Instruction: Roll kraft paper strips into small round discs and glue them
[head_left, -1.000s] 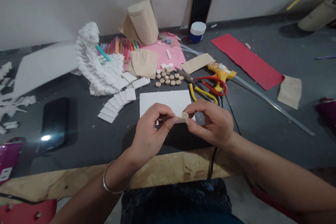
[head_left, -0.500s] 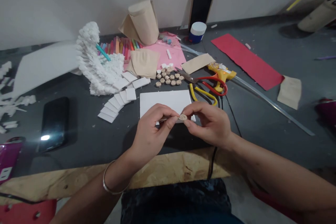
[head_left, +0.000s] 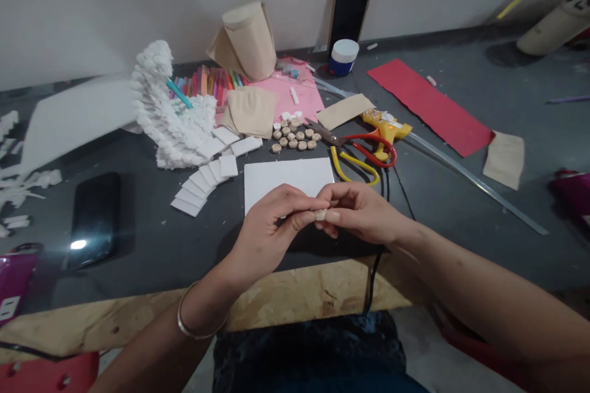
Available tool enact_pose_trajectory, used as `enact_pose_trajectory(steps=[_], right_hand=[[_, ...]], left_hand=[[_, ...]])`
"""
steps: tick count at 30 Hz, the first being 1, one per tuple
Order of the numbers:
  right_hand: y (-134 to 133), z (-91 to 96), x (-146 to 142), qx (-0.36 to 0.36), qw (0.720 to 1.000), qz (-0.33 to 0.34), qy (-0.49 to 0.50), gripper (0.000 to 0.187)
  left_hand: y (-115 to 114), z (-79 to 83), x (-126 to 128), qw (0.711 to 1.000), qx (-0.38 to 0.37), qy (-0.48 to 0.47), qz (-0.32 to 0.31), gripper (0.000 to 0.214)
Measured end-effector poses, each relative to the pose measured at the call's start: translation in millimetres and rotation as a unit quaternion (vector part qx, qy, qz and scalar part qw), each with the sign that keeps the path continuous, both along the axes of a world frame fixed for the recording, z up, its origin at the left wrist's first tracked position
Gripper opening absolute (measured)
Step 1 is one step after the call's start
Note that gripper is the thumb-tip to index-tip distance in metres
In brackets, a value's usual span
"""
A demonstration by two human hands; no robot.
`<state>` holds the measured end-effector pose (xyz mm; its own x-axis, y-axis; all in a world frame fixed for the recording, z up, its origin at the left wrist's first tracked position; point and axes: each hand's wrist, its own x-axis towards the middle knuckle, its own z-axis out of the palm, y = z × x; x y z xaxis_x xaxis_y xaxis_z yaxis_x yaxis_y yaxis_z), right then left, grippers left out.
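Between my fingertips is a small beige paper coil (head_left: 319, 214), tightly rolled and seen from its side. My left hand (head_left: 279, 224) pinches it from the left with thumb and forefinger. From the right, my right hand (head_left: 362, 215) presses thumb and fingers against the same coil. Both hands are above the front edge of a white card (head_left: 288, 178) lying on the dark table. Past the card sits a cluster of similar beige paper coils (head_left: 302, 145). Scissors with red handles (head_left: 375, 147) lie to the right of that cluster.
A yellow glue gun (head_left: 389, 130) with a long clear glue stick lies at right, near a red paper strip (head_left: 433, 107). White card pieces (head_left: 203, 181), a fluffy white shape (head_left: 159, 110) and a black phone (head_left: 95, 218) are on the left. A blue-white jar (head_left: 343, 58) stands behind.
The coil has been turned from showing its spiral face to showing its side. My right fingers have closed in and now meet my left fingertips. The strip tail seen earlier is out of sight.
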<state>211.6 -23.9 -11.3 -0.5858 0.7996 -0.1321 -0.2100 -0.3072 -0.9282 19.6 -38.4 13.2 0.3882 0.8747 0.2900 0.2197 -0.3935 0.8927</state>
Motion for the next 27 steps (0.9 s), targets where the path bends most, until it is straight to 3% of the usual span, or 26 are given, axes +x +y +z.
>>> enact_pose_trajectory(steps=[3, 5, 7, 9, 13, 18, 27], right_hand=[[0, -1.0, -3, -0.011, 1.0, 0.002, -0.017, 0.029], [-2, 0.5, -4, 0.061, 0.993, -0.047, -0.09, 0.027], [-4, 2.3, -4, 0.187, 0.957, -0.129, -0.183, 0.017], [-6, 3.4, -4, 0.317, 0.9, -0.183, -0.236, 0.011], [-6, 2.5, -3, 0.482, 0.821, -0.164, -0.258, 0.022], [-2, -0.4, -4, 0.532, 0.783, -0.182, -0.267, 0.006], [-3, 2.5, -2, 0.559, 0.765, -0.207, -0.246, 0.016]], left_hand=[[1, -1.0, 0, 0.999, -0.024, 0.001, 0.03, 0.011], [2, -3.5, 0, 0.997, -0.053, 0.001, 0.052, 0.011], [4, -6.8, 0, 0.994, -0.083, -0.002, 0.065, 0.011], [5, -9.9, 0, 0.992, -0.106, -0.003, 0.07, 0.011], [5, -12.9, 1, 0.992, -0.107, 0.007, 0.066, 0.012], [1, -12.0, 2, 0.994, -0.075, 0.025, 0.069, 0.012], [1, -12.1, 1, 0.989, -0.111, -0.053, 0.082, 0.011]])
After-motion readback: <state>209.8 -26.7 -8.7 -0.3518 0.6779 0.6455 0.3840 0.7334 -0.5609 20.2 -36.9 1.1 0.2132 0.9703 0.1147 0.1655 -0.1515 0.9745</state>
